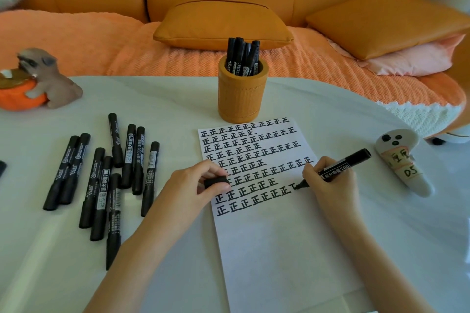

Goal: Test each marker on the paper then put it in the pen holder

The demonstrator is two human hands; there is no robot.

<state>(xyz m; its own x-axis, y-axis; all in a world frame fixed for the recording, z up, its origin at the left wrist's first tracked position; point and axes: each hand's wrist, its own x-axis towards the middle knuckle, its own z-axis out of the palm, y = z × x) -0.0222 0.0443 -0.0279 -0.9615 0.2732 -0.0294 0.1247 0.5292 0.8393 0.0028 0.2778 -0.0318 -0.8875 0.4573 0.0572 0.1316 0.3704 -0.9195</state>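
Mid-test right now. Pinching an uncapped marker (340, 166) in the right hand (330, 185), low on the barrel close to the nib. Tip down on the paper (279, 249) at the end of the second-to-last row of characters, partway through a new one. Gripping the cap (216, 181) between thumb and fingers of the left hand (195, 185), which rests on the sheet's left edge.

Handling-wise, probably light, stiff plastic with a smooth labelled barrel, so nothing tricky. Best held just above the nib for writing, then further up the barrel for the drop. Worth snapping the cap back on first to avoid ink on skin. Just a guess though.

As for the pen holder (240, 99): orange, upright, just past the top edge of the paper, already crowded with several tested markers (243, 58). Likely needs aiming for a gap rather than shoving.

Lying on the table (63, 262) to the left, a loose bunch of capped markers (101, 178), well apart from the holder. Also around: a dog figurine (48, 79) far left, a white ghost-looking thing (404, 160) to the right.
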